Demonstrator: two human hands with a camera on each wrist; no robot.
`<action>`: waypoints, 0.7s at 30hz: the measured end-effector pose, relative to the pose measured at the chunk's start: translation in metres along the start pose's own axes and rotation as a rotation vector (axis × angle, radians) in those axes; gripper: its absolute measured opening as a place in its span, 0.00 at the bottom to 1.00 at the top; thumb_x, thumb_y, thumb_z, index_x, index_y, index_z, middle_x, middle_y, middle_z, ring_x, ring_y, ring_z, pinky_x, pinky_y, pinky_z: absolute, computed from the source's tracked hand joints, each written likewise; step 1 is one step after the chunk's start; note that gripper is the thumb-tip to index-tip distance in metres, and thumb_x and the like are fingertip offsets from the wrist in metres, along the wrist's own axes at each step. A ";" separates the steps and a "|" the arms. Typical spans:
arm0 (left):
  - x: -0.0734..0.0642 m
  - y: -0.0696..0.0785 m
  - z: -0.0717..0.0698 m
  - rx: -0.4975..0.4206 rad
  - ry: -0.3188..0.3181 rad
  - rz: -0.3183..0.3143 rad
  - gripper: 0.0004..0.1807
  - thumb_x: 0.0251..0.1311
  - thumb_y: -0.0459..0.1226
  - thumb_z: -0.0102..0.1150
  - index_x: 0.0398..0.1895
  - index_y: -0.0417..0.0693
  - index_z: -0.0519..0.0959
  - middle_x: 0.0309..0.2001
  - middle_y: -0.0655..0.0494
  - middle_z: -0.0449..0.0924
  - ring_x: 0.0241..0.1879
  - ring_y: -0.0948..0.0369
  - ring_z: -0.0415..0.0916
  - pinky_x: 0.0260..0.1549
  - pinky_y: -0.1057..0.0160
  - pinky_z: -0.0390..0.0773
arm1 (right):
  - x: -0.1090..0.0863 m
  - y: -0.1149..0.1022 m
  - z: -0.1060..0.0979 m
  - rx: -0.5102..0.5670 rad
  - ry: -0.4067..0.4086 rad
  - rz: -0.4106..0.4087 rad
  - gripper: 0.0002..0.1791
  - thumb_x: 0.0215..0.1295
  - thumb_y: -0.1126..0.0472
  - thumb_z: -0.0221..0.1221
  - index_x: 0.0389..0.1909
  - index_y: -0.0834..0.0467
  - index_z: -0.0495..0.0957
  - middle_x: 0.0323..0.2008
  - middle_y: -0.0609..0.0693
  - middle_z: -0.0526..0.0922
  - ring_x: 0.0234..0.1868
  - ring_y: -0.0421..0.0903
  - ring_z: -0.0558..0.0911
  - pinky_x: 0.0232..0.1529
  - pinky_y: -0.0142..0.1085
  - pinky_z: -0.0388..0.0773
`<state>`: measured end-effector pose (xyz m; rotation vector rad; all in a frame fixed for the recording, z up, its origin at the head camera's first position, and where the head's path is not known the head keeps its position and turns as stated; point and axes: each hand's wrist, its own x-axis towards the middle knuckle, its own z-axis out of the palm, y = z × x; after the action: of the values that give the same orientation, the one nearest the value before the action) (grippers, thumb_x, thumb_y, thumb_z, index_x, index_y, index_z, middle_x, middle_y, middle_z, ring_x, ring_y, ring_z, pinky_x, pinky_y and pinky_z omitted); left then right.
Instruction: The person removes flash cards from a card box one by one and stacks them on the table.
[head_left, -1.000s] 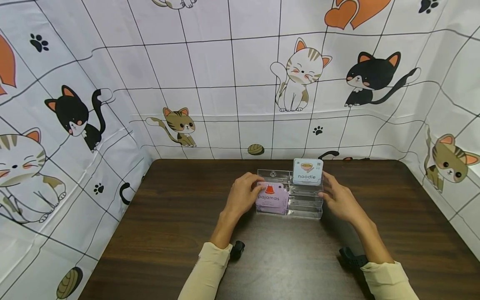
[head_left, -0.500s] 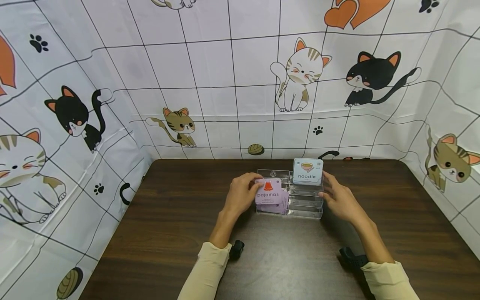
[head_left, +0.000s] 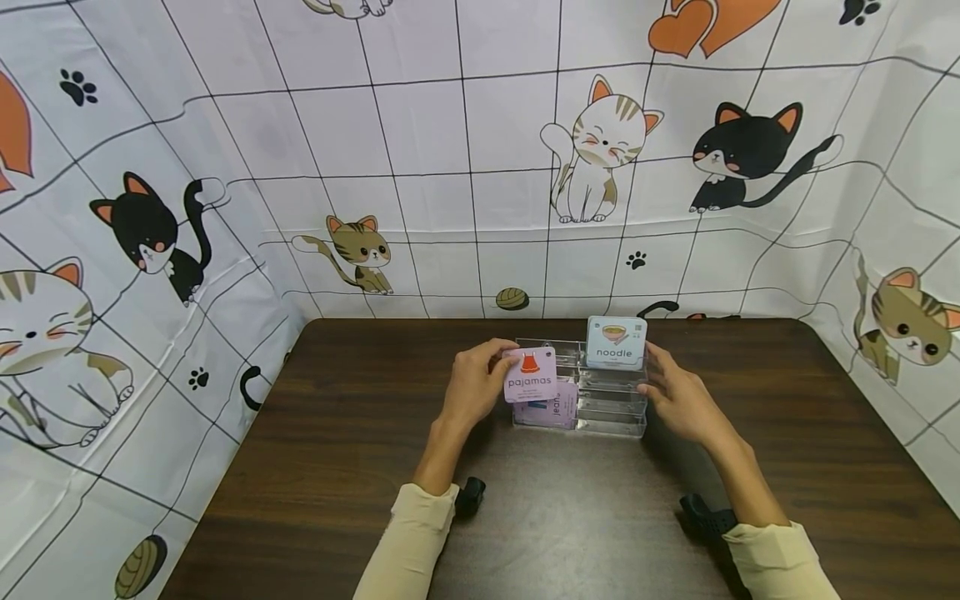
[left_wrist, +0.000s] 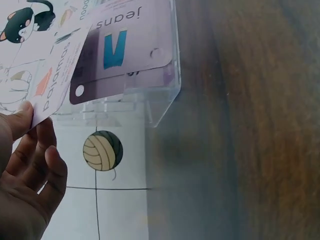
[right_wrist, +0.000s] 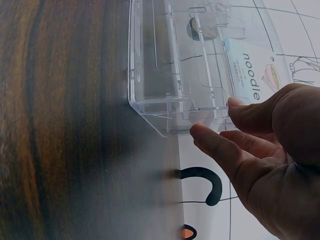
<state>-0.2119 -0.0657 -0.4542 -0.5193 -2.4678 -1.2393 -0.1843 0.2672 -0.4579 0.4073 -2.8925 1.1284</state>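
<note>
My left hand [head_left: 472, 383] pinches a lilac flash card [head_left: 530, 375] printed "pajamas" by its left edge, thumb against fingers. The card is raised and tilted in front of a clear tiered card rack [head_left: 611, 429]. Beneath it, a "jeans" flash card [left_wrist: 116, 50] lies on other lilac cards in the rack's lower left section. At the rack's right end, my right hand [head_left: 681, 398] touches the side with thumb and fingertips, its fingers spread and only slightly bent. A light blue "noodle" card [head_left: 615, 343] stands in the rack's upper right section, close to that hand.
The rack stands near the back edge of a dark wood-grain table [head_left: 345, 467]. Behind the table hangs a white grid cloth [head_left: 420, 133] with cartoon cats. Black wrist devices [head_left: 470, 497] sit at both cuffs.
My left hand has lifted the pajamas card from the front of its stack and moved it up and left, uncovering the jeans card. The right hand and rack look unmoved.
</note>
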 end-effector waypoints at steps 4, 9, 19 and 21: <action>0.001 0.001 -0.004 -0.010 0.022 -0.009 0.11 0.70 0.34 0.69 0.53 0.43 0.88 0.38 0.48 0.90 0.30 0.62 0.79 0.30 0.70 0.76 | 0.000 0.000 0.000 0.003 -0.003 0.002 0.39 0.80 0.71 0.56 0.83 0.72 0.48 0.75 0.82 0.62 0.69 0.77 0.75 0.60 0.64 0.81; 0.001 0.003 -0.007 -0.015 0.032 -0.010 0.11 0.71 0.34 0.69 0.53 0.42 0.88 0.37 0.47 0.89 0.29 0.62 0.77 0.29 0.70 0.74 | -0.001 -0.001 -0.001 0.004 0.005 -0.004 0.38 0.79 0.71 0.56 0.82 0.73 0.48 0.74 0.82 0.63 0.69 0.78 0.75 0.60 0.64 0.81; -0.005 -0.002 -0.012 -0.017 0.015 0.003 0.12 0.70 0.33 0.69 0.54 0.41 0.88 0.38 0.47 0.90 0.29 0.61 0.78 0.29 0.70 0.75 | -0.001 -0.001 0.001 -0.004 0.014 -0.012 0.39 0.78 0.71 0.58 0.82 0.73 0.50 0.72 0.83 0.65 0.67 0.77 0.77 0.59 0.63 0.82; -0.007 -0.004 -0.014 -0.016 0.021 0.007 0.11 0.70 0.33 0.69 0.53 0.41 0.88 0.38 0.47 0.90 0.29 0.62 0.78 0.29 0.70 0.74 | -0.001 -0.001 0.001 -0.005 0.014 -0.011 0.39 0.78 0.71 0.58 0.82 0.73 0.50 0.72 0.83 0.66 0.67 0.77 0.77 0.59 0.63 0.82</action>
<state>-0.2058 -0.0807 -0.4519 -0.5163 -2.4388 -1.2572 -0.1826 0.2659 -0.4584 0.4137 -2.8766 1.1178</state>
